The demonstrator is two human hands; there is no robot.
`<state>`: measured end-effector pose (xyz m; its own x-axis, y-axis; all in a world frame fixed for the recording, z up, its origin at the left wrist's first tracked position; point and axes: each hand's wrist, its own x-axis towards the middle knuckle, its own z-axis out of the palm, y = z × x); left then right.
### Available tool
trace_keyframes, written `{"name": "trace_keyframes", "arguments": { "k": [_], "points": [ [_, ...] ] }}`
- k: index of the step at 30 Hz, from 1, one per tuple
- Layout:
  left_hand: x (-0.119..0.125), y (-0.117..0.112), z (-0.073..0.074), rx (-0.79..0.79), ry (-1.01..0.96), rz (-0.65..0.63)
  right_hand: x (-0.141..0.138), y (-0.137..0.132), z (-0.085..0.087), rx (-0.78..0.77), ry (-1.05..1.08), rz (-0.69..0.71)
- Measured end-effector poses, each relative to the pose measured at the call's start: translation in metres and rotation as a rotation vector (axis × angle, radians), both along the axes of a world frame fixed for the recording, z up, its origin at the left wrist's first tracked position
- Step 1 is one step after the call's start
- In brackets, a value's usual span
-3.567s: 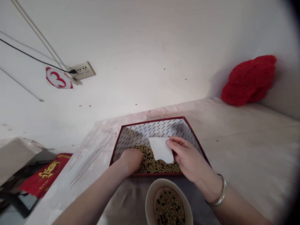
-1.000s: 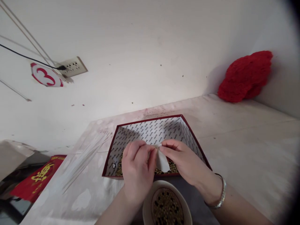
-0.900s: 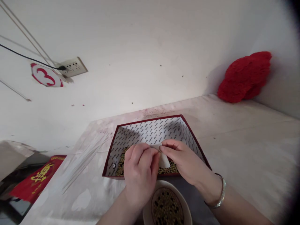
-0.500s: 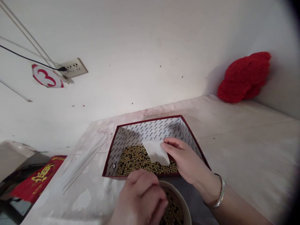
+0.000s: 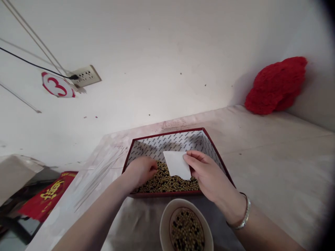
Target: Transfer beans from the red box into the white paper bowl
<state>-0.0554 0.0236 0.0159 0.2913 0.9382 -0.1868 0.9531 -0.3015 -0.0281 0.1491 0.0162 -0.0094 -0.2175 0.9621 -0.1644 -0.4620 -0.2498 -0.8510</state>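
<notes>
In the head view a shallow box [image 5: 136,140] with a dark red rim and white patterned lining holds a layer of small round beads or beans [image 5: 167,186], yellowish and black. My left hand [image 5: 142,170] is inside its left part, fingers curled closed just over the beads; whatever they may pinch is hidden. Between thumb and fingers, my right hand [image 5: 201,169] holds a piece of white paper [image 5: 178,165] above the beads. Nearer to me stands a pale bowl [image 5: 165,223] with more of the same beads in it.
A pale cloth [image 5: 267,167] covers the table, which meets the wall at the back. Thin pale sticks [image 5: 101,177] lie left of the box. A fluffy red object [image 5: 277,87] rests in the right corner. Red packaging [image 5: 49,195] is at the lower left, below a wall socket [image 5: 87,76].
My left hand has gone from above the bowl forward and left into the box, uncovering the bowl. The right hand keeps the paper at nearly the same place.
</notes>
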Motion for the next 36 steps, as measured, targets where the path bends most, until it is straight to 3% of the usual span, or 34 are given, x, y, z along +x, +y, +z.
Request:
{"name": "trace_keyframes", "arguments": {
  "k": [5,9,13,15,18,23,29,32,34,36],
  "points": [
    [0.008,0.009,-0.024,-0.123,0.083,-0.085,0.000,0.000,-0.002,0.005,0.008,-0.017],
    [0.014,-0.001,-0.013,-0.050,0.085,-0.056,0.000,0.000,-0.003,0.030,0.018,-0.016],
    [0.021,-0.032,0.005,0.067,-0.010,-0.038,0.000,0.003,-0.003,0.047,0.031,-0.067],
    [0.022,-0.050,0.007,0.048,-0.119,-0.060,0.000,0.004,-0.003,0.048,0.070,-0.099],
    [0.021,-0.067,-0.002,0.041,-0.072,-0.092,0.001,0.007,-0.002,0.070,0.096,-0.168],
    [0.020,-0.068,-0.019,0.203,0.011,-0.021,0.004,0.001,-0.002,0.260,-0.108,-0.394],
    [0.029,-0.055,-0.025,0.311,0.018,-0.018,0.008,-0.009,0.000,0.517,-0.445,-0.605],
    [0.031,-0.055,-0.030,0.480,-0.159,-0.071,0.009,-0.006,-0.003,0.556,-0.548,-0.642],
    [0.028,-0.062,-0.036,0.672,-0.341,-0.170,0.009,-0.002,-0.007,0.562,-0.563,-0.653],
    [0.023,-0.072,-0.044,0.743,-0.459,-0.306,0.010,0.000,-0.009,0.577,-0.583,-0.648]
  ]
}}
